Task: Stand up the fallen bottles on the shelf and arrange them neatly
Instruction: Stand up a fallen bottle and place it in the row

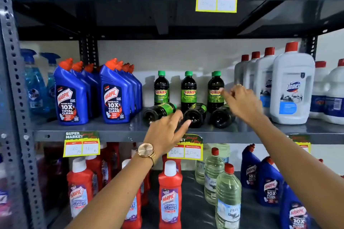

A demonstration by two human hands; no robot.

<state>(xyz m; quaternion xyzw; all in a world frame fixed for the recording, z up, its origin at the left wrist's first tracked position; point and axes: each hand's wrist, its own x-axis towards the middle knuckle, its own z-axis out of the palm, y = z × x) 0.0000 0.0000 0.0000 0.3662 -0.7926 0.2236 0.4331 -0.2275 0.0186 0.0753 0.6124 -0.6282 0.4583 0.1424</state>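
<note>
While nothing is yet held, both hands are seen reaching into the middle shelf [104, 126]. At its left, blue Harpic bottles [71, 96] stand in rows. Next to them, three dark Sunny bottles with green caps stand at the back [161, 89], and three more lie fallen in front, bases toward the camera: a left one [158, 112], a middle one [195, 114] and a right one [222, 116]. The left hand [165, 132] is spread loosely, fingers extended, its fingertips [187, 122] just in front of the middle fallen bottle's base; no grip is formed. The right hand [242, 102] is raised higher, fingers loosely curled and empty, near the rightmost standing bottle and above the right fallen one. White Domex jugs [292, 87] stand at the right.

The step in hand is judged to be the approach to the first fallen bottles. Next, a grip around a fallen bottle's body would be needed, then a tilt upright without the standing row behind being knocked.
</note>
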